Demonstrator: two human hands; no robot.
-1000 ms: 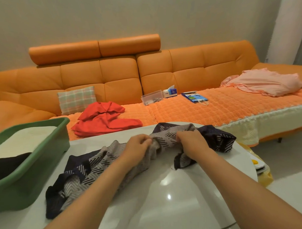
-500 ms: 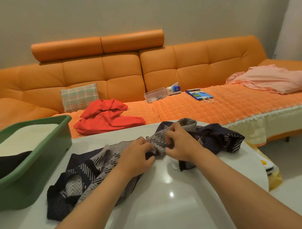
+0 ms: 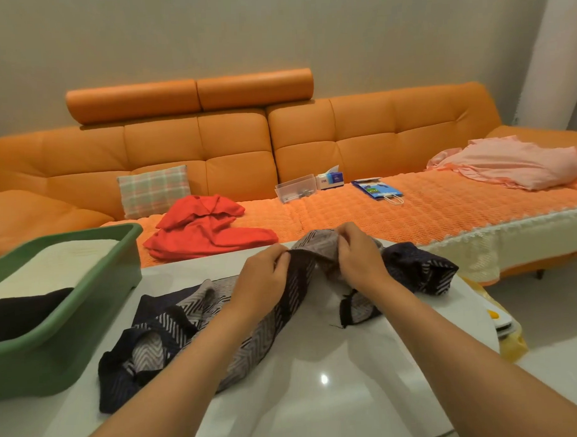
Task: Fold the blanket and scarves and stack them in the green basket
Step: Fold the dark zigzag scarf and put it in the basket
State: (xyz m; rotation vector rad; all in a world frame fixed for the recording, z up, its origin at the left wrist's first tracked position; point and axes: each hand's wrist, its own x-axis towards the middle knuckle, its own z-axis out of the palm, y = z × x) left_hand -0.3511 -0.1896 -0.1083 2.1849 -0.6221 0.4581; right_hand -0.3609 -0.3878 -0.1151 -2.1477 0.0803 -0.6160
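Note:
A long navy and grey chevron scarf [image 3: 173, 327] lies crumpled across the white table [image 3: 336, 396]. My left hand [image 3: 263, 281] and my right hand [image 3: 357, 261] pinch the scarf's middle edge close together and hold it raised a little above the table. The scarf's ends trail down to the left and right. The green basket [image 3: 87, 307] stands at the table's left edge, holding a cream folded cloth [image 3: 53, 262] and a black folded cloth [image 3: 19, 312]. A red cloth [image 3: 202, 231] lies on the sofa seat behind the table.
An orange sofa [image 3: 232, 155] runs along the wall behind the table. On its seat are a plaid cushion [image 3: 153, 190], a clear box [image 3: 294, 188], a tissue pack [image 3: 330, 179], a blue bag [image 3: 376, 189] and a pink cloth [image 3: 517, 164]. A yellow and white object [image 3: 503, 325] sits right of the table.
Both hands have lifted the scarf's middle higher and moved slightly away from me, still pinching it close together. The camera view has shifted a little.

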